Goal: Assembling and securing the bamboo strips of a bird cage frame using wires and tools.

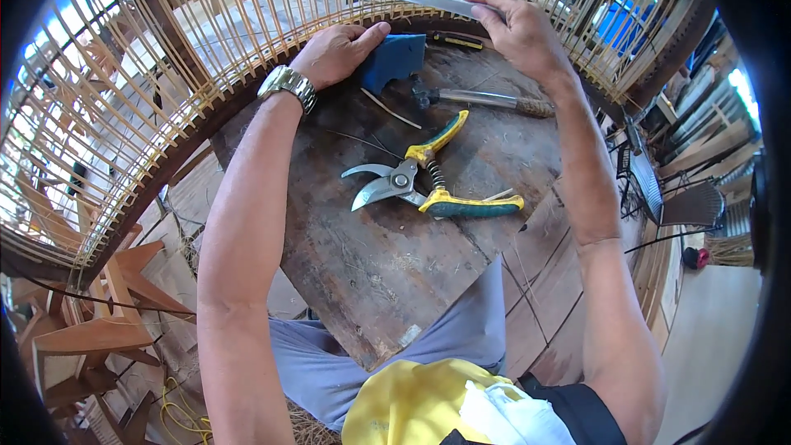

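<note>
In front of me curves a dark wooden frame [183, 133] strung with thin upright rattan canes. My left hand [334, 56], wearing a metal watch, is closed over its lower rail, the fingertips partly hidden. Just right of the thumb, a blue piece with a ragged edge [394, 62] stands against the rail. My right hand [521, 33] grips a knife [437, 3] by a handle hidden in the fist; its pale blade points left along the rail, close to the canes. Yellow-and-green pruning shears [404, 180] lie with jaws apart on the wooden board [354, 272].
On the board lie a hammer [486, 100], a yellow-and-black cutter [458, 41] and a short cane strip [391, 109]. Wooden parts [91, 338] are piled at lower left. A dark woven fan-shaped piece [692, 206] is at right. Yellow cord [185, 412] trails on the floor.
</note>
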